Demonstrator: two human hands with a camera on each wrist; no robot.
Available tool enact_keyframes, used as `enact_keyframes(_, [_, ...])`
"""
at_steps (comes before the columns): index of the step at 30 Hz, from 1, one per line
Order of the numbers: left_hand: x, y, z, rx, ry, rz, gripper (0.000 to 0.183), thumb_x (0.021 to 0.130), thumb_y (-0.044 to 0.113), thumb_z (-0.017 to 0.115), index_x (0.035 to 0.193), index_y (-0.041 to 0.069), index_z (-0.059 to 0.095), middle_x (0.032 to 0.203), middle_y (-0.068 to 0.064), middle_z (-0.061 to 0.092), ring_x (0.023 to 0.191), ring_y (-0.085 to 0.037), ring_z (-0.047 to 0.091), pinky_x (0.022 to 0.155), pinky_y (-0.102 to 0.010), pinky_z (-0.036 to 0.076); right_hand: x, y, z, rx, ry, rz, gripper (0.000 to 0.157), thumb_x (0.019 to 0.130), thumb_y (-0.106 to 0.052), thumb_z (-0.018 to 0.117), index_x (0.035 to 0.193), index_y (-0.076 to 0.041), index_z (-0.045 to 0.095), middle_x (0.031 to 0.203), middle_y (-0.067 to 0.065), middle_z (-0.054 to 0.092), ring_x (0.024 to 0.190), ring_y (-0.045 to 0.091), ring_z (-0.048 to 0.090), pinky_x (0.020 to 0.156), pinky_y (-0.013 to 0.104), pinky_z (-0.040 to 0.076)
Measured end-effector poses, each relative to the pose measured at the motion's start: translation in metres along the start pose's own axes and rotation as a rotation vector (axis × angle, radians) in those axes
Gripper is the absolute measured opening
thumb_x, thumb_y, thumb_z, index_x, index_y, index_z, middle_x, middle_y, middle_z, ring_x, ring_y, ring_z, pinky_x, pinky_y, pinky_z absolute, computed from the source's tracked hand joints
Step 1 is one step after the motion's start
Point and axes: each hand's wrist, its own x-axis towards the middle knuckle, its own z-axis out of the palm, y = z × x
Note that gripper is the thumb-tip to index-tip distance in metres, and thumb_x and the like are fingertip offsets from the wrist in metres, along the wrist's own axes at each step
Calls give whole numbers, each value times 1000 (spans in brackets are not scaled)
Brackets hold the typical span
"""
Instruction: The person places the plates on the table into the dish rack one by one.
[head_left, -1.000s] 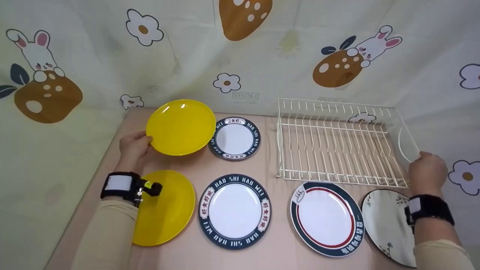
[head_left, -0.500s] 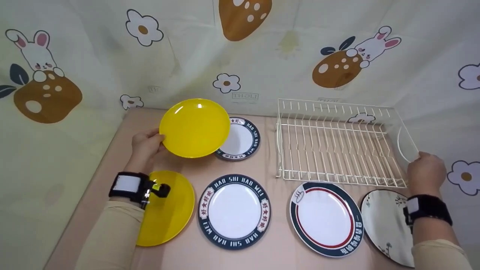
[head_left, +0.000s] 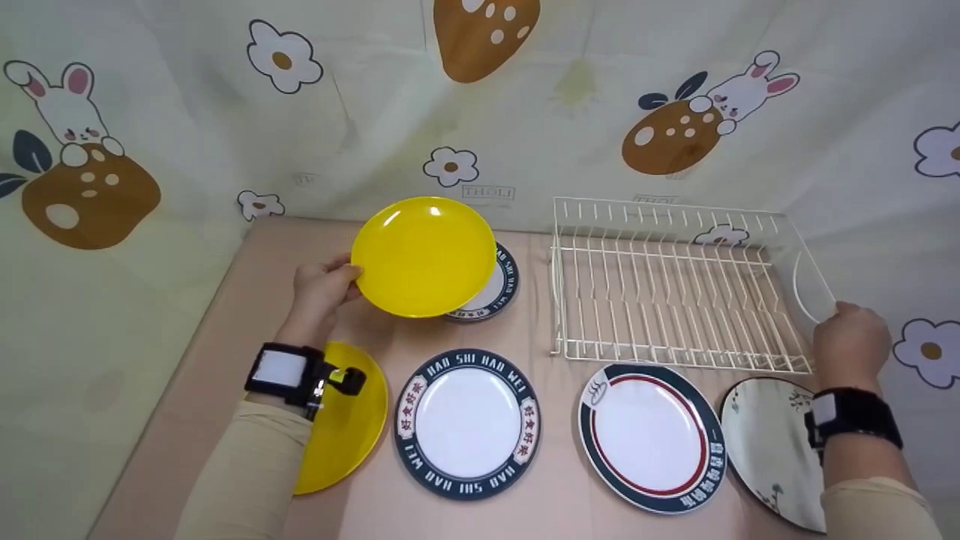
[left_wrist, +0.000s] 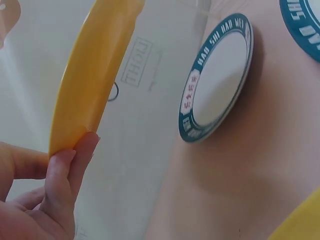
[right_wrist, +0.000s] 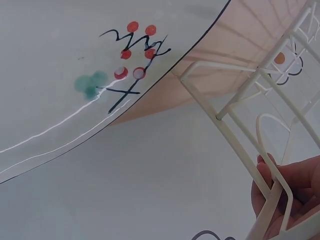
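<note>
Large dark-rimmed plate, front-left of wire rack: "HAO SHI HAO WEI" twice, red Chinese characters between. Small dark-rimmed plate, left of rack: same words, red characters. Red-ringed plate, in front of rack: white Chinese characters, too blurred. Wall covering, back-left of rack: boxed "LIGHT".

Head camera looking forward-down over table; left-wrist view closely facing held plate, right-wrist view rack; head sharing both.
</note>
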Motion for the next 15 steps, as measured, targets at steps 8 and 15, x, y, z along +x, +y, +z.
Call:
enact_keyframes(8, [-9,4,24,43,-21,65,41,94,14,55,133,3,51,124,-14,58,98,-20,63,82,-23,56,1,1,0,-15,-32,8,42,87,5,33,124,17,48,123,40,47,116,53,44,99,57,40])
enact_keyframes(15, [-16,8,45,22,-43,92,39,94,15,57,131,5,53,122,-13,59,98,-21,64,82,-24,56,2,1,0,-15,-28,4,42,86,5,34,124,17,48,122,41,47,115,54,44,98,58,40])
